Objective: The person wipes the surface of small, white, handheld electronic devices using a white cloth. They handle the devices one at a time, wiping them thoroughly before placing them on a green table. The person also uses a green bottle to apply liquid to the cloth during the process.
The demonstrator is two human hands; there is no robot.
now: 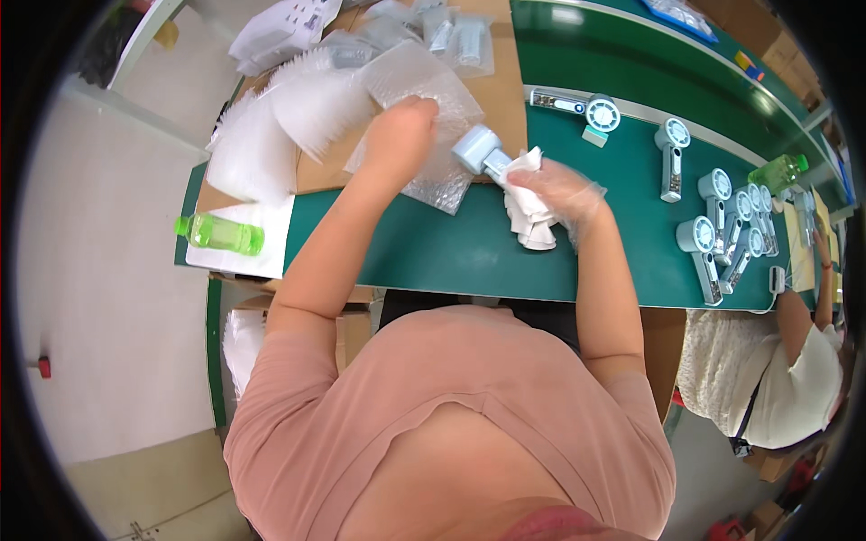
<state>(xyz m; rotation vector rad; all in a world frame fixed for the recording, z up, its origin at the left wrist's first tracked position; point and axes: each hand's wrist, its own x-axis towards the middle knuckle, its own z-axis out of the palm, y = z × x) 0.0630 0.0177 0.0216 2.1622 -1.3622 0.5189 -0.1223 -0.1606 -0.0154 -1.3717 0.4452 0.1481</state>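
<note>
Her right hand (550, 185), gloved in clear plastic, is clamped on a white cloth and the pale blue handheld fan (480, 151), while her left hand (400, 133) pinches the bubble-wrap pouch (433, 108) just beyond; a loose pinch might let it slip onto the green tabletop (451, 252).

This is a small assembly or packing workshop: a long green-topped workbench (433, 257) runs across the view, with a row of identical pale blue handheld fans (722, 225) laid out along it. Stacks of clear plastic bags (271, 135) and bubble-wrap pouches (433, 81) pile up on brown cardboard (501, 81), and a second seated worker (794, 361) sits at the same bench.
</note>
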